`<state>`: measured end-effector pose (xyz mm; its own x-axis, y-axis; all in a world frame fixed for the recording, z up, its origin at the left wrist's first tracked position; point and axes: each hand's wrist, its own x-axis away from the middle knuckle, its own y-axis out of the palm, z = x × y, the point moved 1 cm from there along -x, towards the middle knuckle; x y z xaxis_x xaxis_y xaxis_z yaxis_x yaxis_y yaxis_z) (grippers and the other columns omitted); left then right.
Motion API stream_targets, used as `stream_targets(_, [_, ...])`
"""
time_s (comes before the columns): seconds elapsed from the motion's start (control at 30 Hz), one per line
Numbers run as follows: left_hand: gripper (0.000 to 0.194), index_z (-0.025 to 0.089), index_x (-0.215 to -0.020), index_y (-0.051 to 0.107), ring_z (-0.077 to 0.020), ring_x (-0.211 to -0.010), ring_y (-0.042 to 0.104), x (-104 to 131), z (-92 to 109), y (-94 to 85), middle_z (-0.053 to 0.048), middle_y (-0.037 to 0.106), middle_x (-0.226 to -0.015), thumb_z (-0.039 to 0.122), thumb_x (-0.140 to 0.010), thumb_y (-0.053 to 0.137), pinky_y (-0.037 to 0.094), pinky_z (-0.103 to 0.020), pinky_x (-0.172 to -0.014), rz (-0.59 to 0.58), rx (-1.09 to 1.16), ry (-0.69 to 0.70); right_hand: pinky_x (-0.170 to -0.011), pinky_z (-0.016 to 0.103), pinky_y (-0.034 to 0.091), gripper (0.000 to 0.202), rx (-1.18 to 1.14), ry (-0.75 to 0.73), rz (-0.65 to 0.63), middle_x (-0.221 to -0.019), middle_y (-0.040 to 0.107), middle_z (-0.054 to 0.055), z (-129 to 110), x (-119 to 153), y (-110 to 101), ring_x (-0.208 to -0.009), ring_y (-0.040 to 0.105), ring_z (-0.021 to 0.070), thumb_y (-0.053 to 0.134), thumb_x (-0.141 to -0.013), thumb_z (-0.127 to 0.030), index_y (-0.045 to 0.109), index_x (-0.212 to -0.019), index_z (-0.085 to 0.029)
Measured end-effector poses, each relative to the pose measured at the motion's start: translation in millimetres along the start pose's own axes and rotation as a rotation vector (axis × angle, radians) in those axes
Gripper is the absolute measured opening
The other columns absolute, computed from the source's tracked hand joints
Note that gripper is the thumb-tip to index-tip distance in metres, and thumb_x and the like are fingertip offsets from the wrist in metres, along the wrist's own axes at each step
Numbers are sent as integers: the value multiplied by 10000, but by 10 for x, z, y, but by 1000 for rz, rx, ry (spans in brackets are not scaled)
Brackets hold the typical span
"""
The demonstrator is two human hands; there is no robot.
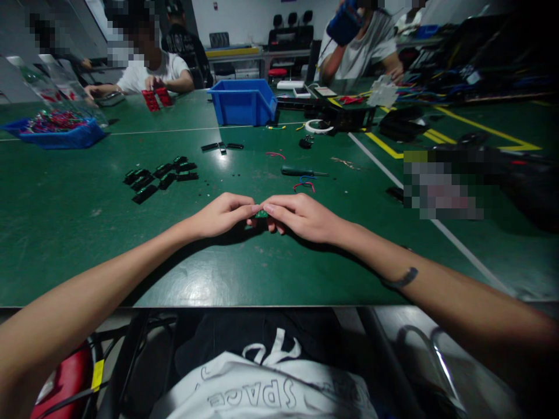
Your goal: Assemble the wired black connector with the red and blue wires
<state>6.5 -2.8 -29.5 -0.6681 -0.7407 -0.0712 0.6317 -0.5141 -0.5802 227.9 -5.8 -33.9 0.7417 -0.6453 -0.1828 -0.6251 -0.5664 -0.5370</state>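
Grip first: held small green piece (261, 214) at centre, low over near part of table (196, 273), between left hand (220, 214) at 9 o'clock and right hand (308, 218) at 3. Had fingers (240, 202) of both hands clamped on it, with tips meeting. Saw only a sliver of green between them; couldn't read any detail. Wore dark band (406, 278) on right wrist.

Outward from piece: saw blue bin (242, 107) at 12, well apart, with short red wire (276, 155) on near side of it. Spotted screwdriver (293, 170) at 1, near right hand, with shaft aimed toward 3. Saw small black parts (305, 141) farther out at 1, then white ring (318, 129) just beyond. At 2, noted red and blue wires (304, 186) near right hand, and thin twisted strands (345, 163) farther out.

Other side: saw loose cluster of black modules (163, 170) at 10, black strips (222, 146) at 11. Way out at 10, saw shallow blue tray (61, 139) heaped with coloured wires (56, 121), near clear bottles (67, 81).

Across table, saw co-worker (172, 67) at 11 touching red blocks (151, 100), another person (371, 49) at 1 behind raised blue object (345, 23); couldn't identify it.
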Motion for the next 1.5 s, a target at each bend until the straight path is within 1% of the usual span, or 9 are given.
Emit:
stream_targets(0.2, [450, 116, -812, 663, -137, -762, 589, 1, -3, -2, -36, 663, -791, 464, -1015, 463, 443, -261, -758, 1, -4, 8, -645, 228, 482, 439, 1, -5, -3, -799, 662, 35, -3, 0, -3, -658, 601, 112, 383, -1074, -427, 702, -1062, -127])
stream_targets(0.73, [458, 124, -816, 675, -144, -755, 602, 2, -10, -10, -40, 668, -788, 484, -1006, 464, 457, -256, -727, 3, -37, 5, -668, 239, 492, 416, 13, 3, 6, -811, 682, 43, -14, -1, -1, -683, 624, 125, 411, -1062, -424, 710, -1092, -137])
stream_targets(1.03, [426, 122, -815, 663, -142, -750, 580, 2, 7, -16, -37, 655, -783, 455, -1001, 474, 441, -260, -735, -12, -25, -2, -631, 234, 479, 390, 12, 23, 19, -802, 681, 41, -16, 0, 6, -667, 620, 124, 436, -1050, -417, 703, -1077, -132])
stream_targets(1.17, [426, 127, -809, 653, -142, -762, 571, 4, 6, -20, -29, 638, -785, 438, -1012, 444, 444, -262, -759, -14, -13, 6, -639, 235, 481, 387, 13, 21, 23, -796, 683, 39, -16, -6, 6, -670, 622, 123, 439, -1050, -415, 705, -1079, -135])
stream_targets(1.33, [435, 138, -795, 635, -144, -789, 578, 5, -4, -1, -27, 644, -814, 359, -1036, 347, 458, -256, -776, 25, -8, 6, -630, 242, 488, 380, -2, 46, 33, -805, 695, 47, -13, -2, 10, -668, 625, 127, 451, -1046, -418, 698, -1078, -131])
stream_targets(1.43, [450, 139, -796, 630, -139, -761, 575, 4, -23, 2, -22, 637, -787, 401, -1041, 358, 457, -252, -752, 52, -26, 7, -634, 246, 504, 367, -57, 62, 44, -814, 697, 51, -8, -7, 20, -675, 626, 129, 465, -1038, -417, 693, -1066, -131])
stream_targets(1.5, [452, 138, -813, 637, -138, -743, 572, -1, -47, -12, -19, 633, -771, 438, -1037, 384, 453, -252, -737, 94, -66, 11, -629, 245, 510, 352, -96, 73, 60, -807, 693, 49, -4, -15, 26, -663, 617, 126, 480, -1030, -416, 685, -1050, -131])
